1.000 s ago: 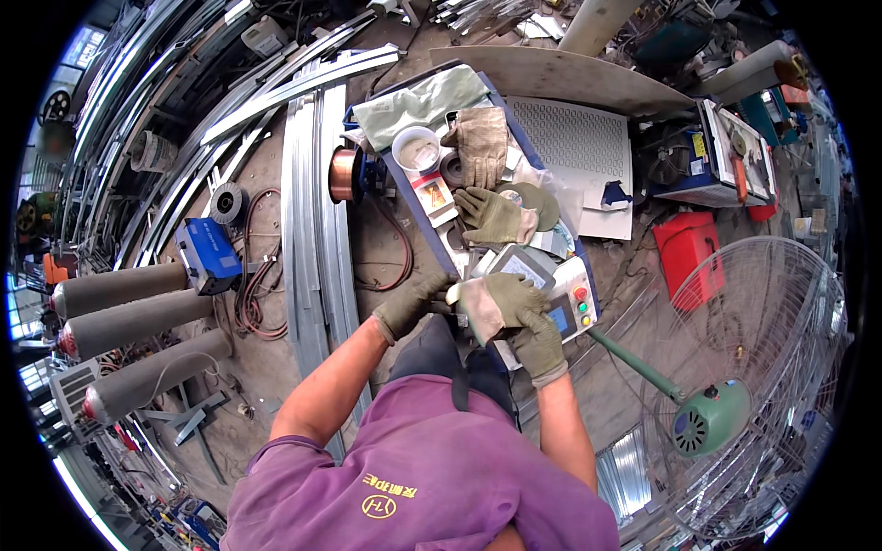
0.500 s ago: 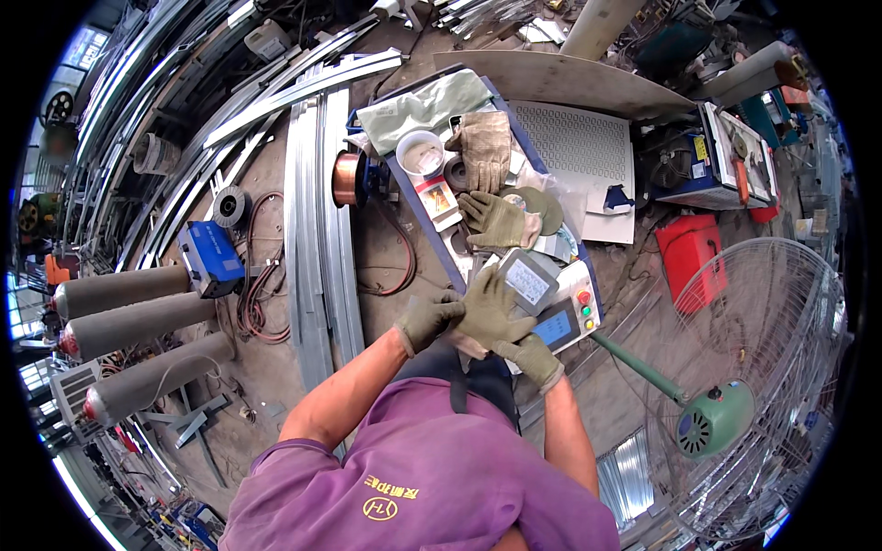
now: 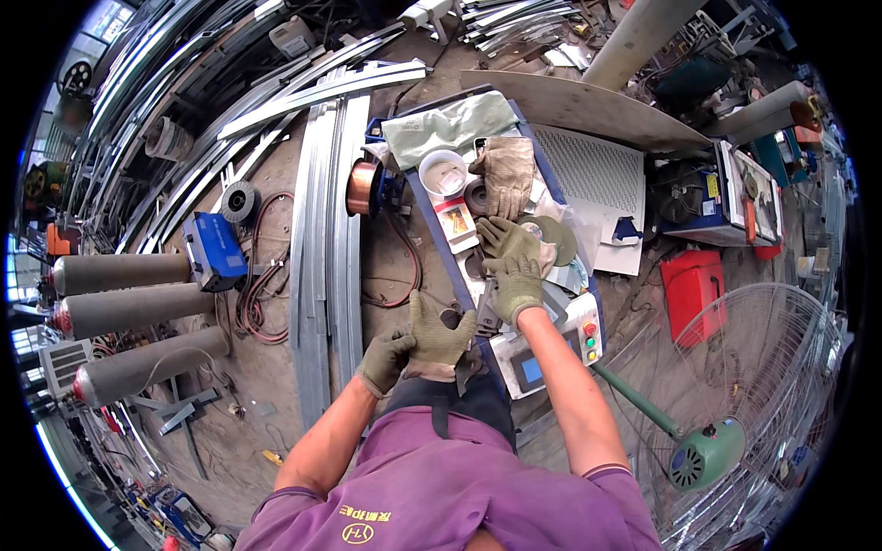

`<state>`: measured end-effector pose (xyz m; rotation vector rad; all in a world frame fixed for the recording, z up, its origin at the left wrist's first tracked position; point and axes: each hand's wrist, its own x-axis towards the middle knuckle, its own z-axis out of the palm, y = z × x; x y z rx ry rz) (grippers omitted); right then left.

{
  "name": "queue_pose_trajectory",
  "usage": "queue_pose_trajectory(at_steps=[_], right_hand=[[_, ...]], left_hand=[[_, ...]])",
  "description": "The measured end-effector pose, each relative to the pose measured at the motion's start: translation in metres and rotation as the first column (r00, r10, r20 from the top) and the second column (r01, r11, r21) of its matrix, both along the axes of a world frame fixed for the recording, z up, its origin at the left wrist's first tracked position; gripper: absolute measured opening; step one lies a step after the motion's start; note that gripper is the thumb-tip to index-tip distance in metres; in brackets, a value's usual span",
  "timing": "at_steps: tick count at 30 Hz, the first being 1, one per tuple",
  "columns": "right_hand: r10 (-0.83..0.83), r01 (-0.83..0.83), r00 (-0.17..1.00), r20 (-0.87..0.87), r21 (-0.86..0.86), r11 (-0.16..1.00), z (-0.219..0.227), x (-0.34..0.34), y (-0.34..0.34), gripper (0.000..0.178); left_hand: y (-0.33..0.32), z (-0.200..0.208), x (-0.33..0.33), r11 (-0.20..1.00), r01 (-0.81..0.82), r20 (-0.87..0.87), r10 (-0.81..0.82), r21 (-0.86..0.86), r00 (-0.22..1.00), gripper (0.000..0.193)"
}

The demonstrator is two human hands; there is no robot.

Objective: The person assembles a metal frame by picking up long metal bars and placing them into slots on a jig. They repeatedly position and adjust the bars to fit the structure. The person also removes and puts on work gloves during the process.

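- Lying at far left: three grey cylinders point(image 3: 133, 310); a blue case point(image 3: 213, 250) sits just beside their ends.
- Next: long steel profiles point(image 3: 322, 248) on the floor, and a copper wire spool point(image 3: 363, 188) near the left edge of the machine top point(image 3: 548, 163).
- Left hand point(image 3: 386, 360), gloved: fingers closed on the side of a loose glove point(image 3: 435, 342), which is held outside the machine's left edge, fingers away from the wearer, cuff toward the wearer.
- Change: half a second ago both hands were at the loose glove; now the left hand alone supports it, leaving the right free for the machine top.
- Along the left edge, toward the far end: a white tub point(image 3: 444, 174) and a red-and-white box point(image 3: 457, 225).
- Right hand point(image 3: 516, 289), gloved: reached across the machine top, fingertips at an olive glove point(image 3: 505, 241); whether they grip it cannot be told.
- Toward the right edge: grinding discs point(image 3: 559, 242) beside the olive glove; at the near edge, the control panel point(image 3: 531, 369).
- Far right: a red bin point(image 3: 691, 292) and a green fan point(image 3: 712, 452).
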<state>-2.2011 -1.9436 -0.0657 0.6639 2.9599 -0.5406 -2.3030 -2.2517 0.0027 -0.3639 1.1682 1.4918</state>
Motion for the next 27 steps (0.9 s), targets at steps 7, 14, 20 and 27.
queue_pose_trajectory(at_steps=[7,14,20,27], right_hand=[[-0.522,0.303,0.756,-0.394,-0.496,0.814,0.052,0.017,0.047,0.014],[-0.882,0.195,0.367,-0.296,-0.903,0.383,0.110,0.095,0.069,0.021],[-0.919,0.271,0.278,-0.280,-0.895,0.354,0.136,0.131,0.037,0.027],[-0.961,0.138,0.250,-0.117,-0.978,0.155,0.138,0.164,-0.009,0.048]], left_hand=[[0.008,-0.004,-0.001,0.988,-0.104,-0.017,0.106,0.112,0.994,0.021],[0.085,0.001,-0.021,0.957,0.018,-0.067,0.002,0.291,0.998,0.020],[0.144,-0.016,-0.029,0.939,0.182,-0.713,-0.339,-0.290,0.613,0.043],[0.109,-0.002,0.020,0.915,0.398,-0.262,-0.401,-0.068,0.878,0.035]])
